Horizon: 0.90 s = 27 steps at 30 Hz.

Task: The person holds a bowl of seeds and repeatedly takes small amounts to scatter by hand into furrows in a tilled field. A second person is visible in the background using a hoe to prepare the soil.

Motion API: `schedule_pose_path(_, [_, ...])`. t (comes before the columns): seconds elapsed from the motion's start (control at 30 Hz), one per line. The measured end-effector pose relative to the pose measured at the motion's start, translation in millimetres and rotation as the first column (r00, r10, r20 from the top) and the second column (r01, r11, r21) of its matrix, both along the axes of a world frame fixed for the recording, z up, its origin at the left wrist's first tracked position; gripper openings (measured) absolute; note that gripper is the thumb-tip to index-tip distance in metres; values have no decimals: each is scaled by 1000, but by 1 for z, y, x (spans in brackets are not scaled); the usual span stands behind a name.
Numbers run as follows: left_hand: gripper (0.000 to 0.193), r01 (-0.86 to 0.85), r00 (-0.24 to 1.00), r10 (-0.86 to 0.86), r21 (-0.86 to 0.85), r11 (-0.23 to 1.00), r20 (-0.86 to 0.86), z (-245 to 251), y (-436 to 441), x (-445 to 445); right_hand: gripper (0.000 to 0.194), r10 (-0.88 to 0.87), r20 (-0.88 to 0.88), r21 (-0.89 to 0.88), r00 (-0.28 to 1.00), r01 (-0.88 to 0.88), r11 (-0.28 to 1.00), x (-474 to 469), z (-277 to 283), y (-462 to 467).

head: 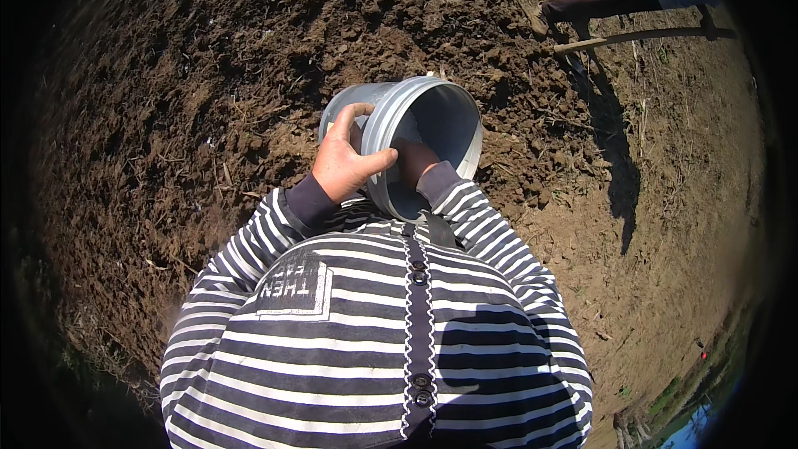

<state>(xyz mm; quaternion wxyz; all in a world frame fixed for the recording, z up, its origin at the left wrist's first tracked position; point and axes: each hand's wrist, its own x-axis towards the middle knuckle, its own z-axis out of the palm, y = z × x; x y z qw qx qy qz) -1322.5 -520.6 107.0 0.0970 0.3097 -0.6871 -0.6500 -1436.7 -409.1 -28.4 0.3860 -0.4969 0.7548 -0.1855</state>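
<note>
A grey plastic bucket (pixel 345 97) is tilted on its side against my body, its mouth turned toward the right. My left hand (pixel 349 156) grips the bucket near its rim, with the thumb at the lip and the fingers around the outer wall. My right hand (pixel 413 159) reaches into the bucket's mouth. Its fingers are hidden in there, so whether they hold anything does not show. A pale patch lies on the inner wall beyond that hand, too unclear to name.
Rough, clumpy brown soil (pixel 249 43) with bits of dry stalk spreads ahead and left. Smoother dry ground (pixel 679 199) lies to the right. At the upper right, another person (pixel 598 1) stands by a long wooden tool handle (pixel 623 39), casting a shadow (pixel 614 156).
</note>
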Motion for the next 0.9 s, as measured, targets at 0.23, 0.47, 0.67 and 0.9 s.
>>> schedule_pose_path(0.23, [60, -20, 1000, 19, 90, 996, 9, 3, -1, 2, 26, 19, 47, 35, 999, -21, 999, 5, 14, 4])
schedule_pose_path(0.47, [60, -88, 994, 96, 146, 985, -47, 0, 1, 3, 25, -29, 83, -5, 996, 29, 1000, 2, 16, 6])
schedule_pose_path(0.67, [61, -77, 997, 77, 148, 986, 2, -2, -1, 6, 25, -74, 79, -73, 994, 79, 994, 6, 25, 8])
schedule_pose_path(0.9, [62, -57, 998, 56, 100, 993, 8, -7, -4, 8, 31, 43, 87, -331, 995, -12, 944, 7, 34, 8])
